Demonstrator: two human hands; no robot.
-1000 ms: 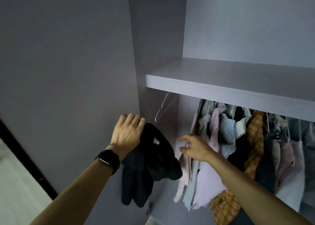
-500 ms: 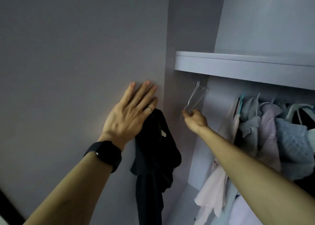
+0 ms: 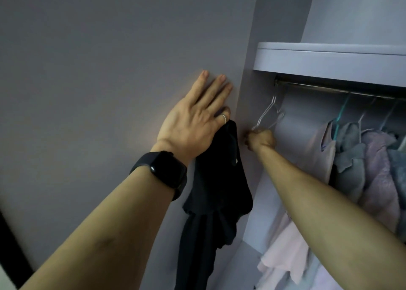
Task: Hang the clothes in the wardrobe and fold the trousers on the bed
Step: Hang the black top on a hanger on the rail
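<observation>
My left hand [image 3: 195,122] lies flat against the grey wardrobe side panel [image 3: 123,74] with its fingers straight. A black garment [image 3: 217,193] hangs down from under that hand, pinched at its top by the ringed finger and the hidden thumb. My right hand [image 3: 261,139] reaches into the wardrobe and grips the lower end of a thin wire hanger [image 3: 271,114]. The hanger's hook sits just under the left end of the metal rail [image 3: 329,89]; whether it is still hooked on is unclear.
A grey shelf [image 3: 329,58] runs right above the rail. To the right, several pink, grey and lilac garments [image 3: 362,157] hang on hangers, one of them teal [image 3: 339,118]. A gap on the rail separates the wire hanger from those clothes.
My right hand went from the hanging clothes up to the wire hanger and closed on its lower end. My left hand flattened on the panel, still holding the black garment.
</observation>
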